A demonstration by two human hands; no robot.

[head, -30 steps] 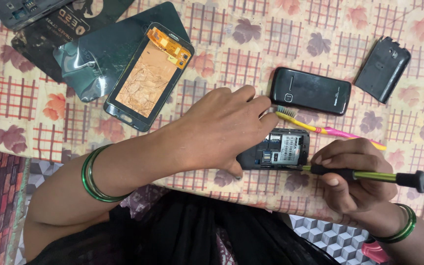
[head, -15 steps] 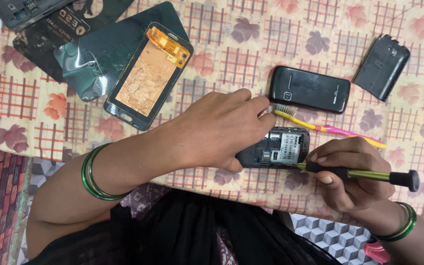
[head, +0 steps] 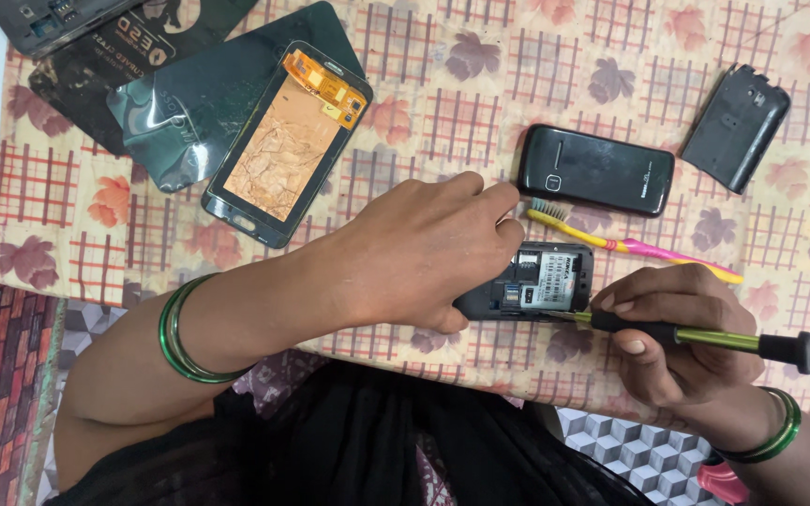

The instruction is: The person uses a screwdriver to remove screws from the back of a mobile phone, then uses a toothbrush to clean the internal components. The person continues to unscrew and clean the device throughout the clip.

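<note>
Left hand is pinning an opened phone; right hand is gripping a screwdriver, toothbrush and black handset lying just beyond.

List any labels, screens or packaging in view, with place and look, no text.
White label: inside opened phone under left hand.
Bare screen panel: upper left, coppery back, orange flex.
Dark glossy packet: under that panel.
Black phone: screen dark, above toothbrush.
</note>
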